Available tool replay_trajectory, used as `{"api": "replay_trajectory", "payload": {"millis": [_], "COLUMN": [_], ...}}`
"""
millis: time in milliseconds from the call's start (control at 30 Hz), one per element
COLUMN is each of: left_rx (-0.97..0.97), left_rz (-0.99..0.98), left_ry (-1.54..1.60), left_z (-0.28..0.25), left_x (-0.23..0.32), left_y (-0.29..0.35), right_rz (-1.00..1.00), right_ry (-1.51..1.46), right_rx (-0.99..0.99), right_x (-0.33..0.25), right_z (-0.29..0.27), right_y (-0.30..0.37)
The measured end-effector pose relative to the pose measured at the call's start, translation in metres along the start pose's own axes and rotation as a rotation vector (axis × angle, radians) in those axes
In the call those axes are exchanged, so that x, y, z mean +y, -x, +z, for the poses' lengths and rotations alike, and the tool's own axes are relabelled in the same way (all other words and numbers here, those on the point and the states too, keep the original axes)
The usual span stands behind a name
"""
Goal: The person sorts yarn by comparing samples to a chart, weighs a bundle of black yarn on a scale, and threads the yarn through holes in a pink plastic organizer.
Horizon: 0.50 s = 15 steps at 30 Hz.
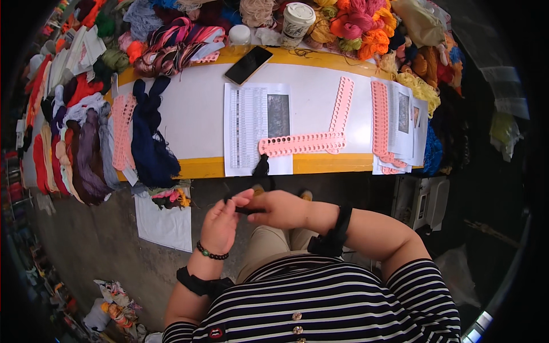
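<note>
Both hands are raised in front of my body, just off the table's near edge. A dark bundle of black yarn (247,210) runs between them. My left hand (219,226) is closed on one end of it, fingertips pointing up. My right hand (281,208) comes across from the right, its fingers closed around the yarn too. Above them, a pink punched thread card (303,143) lies on a printed sheet (246,114), with a black yarn tuft (261,166) hanging from its left end. A second pink card (342,103) forms an angle with it.
On the white, yellow-edged table (197,123) lie a phone (249,65), dark blue skeins (150,126) and a stack of papers (407,123) with pink cards. A paper cup (297,26), a white-lidded jar (239,37) and colourful yarn heaps (360,23) line the far side.
</note>
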<state>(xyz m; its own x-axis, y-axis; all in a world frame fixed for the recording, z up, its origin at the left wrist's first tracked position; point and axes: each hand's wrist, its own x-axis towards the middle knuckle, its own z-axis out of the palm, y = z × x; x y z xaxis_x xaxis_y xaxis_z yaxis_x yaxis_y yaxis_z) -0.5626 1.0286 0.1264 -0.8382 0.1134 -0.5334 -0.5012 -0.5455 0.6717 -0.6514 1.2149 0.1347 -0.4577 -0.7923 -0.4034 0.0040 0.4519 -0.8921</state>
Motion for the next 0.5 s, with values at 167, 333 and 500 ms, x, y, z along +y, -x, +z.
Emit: {"api": "replay_trajectory", "payload": {"millis": [167,333,500], "left_rx": [0.123,0.376,0.517], "left_rz": [0.108,0.077,0.058], "left_ry": [0.145,0.032,-0.201], "left_z": [-0.044,-0.077,-0.101], "left_x": [0.002,-0.009,-0.041], "left_y": [0.005,-0.022,-0.095], "right_rz": [0.152,0.210,0.242], "right_ry": [0.406,0.721,0.832], "right_rx": [0.394,0.622,0.634], "right_x": [0.063,0.118,0.160], "right_z": [-0.027,-0.054,-0.061], "right_y": [-0.016,-0.022,-0.031]}}
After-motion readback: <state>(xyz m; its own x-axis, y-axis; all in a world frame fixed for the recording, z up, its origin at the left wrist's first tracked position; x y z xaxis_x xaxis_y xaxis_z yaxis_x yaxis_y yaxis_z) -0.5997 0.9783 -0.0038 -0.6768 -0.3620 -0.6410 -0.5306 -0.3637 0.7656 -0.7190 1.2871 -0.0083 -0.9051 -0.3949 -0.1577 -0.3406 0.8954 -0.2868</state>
